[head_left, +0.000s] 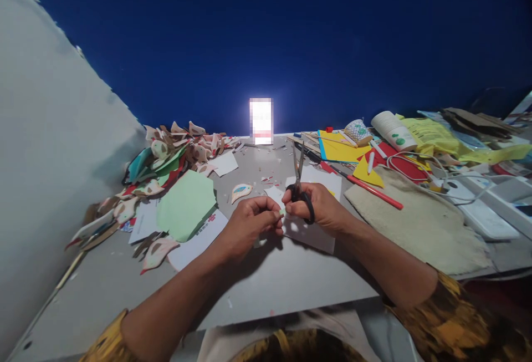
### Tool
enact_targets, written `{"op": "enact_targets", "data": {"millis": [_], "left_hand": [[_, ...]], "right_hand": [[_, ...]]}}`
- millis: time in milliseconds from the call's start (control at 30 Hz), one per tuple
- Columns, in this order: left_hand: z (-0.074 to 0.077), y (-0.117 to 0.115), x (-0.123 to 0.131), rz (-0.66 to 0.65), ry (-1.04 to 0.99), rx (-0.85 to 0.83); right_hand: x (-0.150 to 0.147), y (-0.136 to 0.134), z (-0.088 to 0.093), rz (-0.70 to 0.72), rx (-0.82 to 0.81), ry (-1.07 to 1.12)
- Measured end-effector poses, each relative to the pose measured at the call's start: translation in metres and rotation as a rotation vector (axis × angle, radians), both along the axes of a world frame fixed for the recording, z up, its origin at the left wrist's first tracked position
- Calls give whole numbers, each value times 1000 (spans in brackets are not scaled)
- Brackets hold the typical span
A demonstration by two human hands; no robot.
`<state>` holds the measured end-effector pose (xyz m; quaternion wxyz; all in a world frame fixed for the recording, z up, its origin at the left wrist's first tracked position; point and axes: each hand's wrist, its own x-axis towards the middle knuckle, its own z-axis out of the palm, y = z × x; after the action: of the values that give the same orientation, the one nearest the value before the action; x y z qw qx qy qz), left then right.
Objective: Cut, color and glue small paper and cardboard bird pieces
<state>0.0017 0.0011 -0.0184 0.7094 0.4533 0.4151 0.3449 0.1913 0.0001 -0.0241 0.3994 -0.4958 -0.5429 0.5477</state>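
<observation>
Centre of frame: your left hand (247, 220) pinches a small pale scrap (282, 213) between thumb and fingertips, pressed together on it. Your right hand (322, 209) meets it knuckle to knuckle, fingers closed through the black loops of the scissors (300, 184). The blades point up the frame, away from you, and appear nearly closed. Held this way, the tips stay clear of both hands, and the scrap sits just left of the handles rather than between the blades.

Both hands hover just above a white sheet (316, 237) on the grey table (266, 284). The sheet lies directly under the work, probably so that offcuts land on it.

Left of centre lie a pale green sheet (185, 204) and a single leaf-shaped cut-out (241, 190). Beyond them, toward the upper left, is a loose pile of cut-outs (174, 154), heaped out of the way of the forearms.

Right of centre lie a beige mat (419, 223), a red pen (376, 191), yellow paper (338, 151), tipped paper cups (393, 129) and a white cable (415, 168), all within reach but well apart from the hands.

Background: a deep blue wall (266, 35) fills the top of the frame, with a bright rectangle (261, 121) at the far table edge. A pale panel (45, 157) slants down the left side.
</observation>
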Motion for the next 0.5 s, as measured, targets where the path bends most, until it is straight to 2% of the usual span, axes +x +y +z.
{"op": "enact_targets", "data": {"millis": [100,200,333,400,500], "left_hand": [[-4,3,-3,62,-85,-59],[-2,6,-5,147,-127,-53],[3,8,-7,258,-125,35],[5,8,-8,290,-115,71],[6,8,-10,258,-94,91]], "right_hand": [[2,1,2,29,48,-80],[2,1,3,188,61,-135],[0,-3,1,360,26,-162],[-1,-4,0,380,17,-201],[-2,-5,-1,379,-32,-240]]}}
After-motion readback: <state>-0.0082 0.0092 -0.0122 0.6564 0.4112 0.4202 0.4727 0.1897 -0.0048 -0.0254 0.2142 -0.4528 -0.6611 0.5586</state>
